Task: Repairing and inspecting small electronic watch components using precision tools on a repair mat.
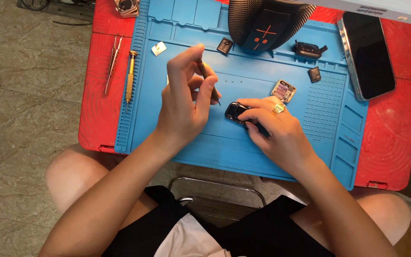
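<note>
My left hand (184, 102) holds a thin dark screwdriver (207, 80) between thumb and fingers, its tip pointing down just left of a small black device (236, 111). My right hand (277, 131), with a ring on one finger, presses on that black device and pins it to the blue work mat (243, 147). A small square module with a shiny frame (283, 90) lies just beyond my right hand.
On the mat lie a white square part (158, 48), two small black parts (224, 45) (314, 74), a black clip-like piece (308, 49) and a dark mesh speaker (267, 24). A brass screwdriver (130, 76) and tweezers (112, 64) lie left. A phone (366, 54) rests on the red table (391, 138).
</note>
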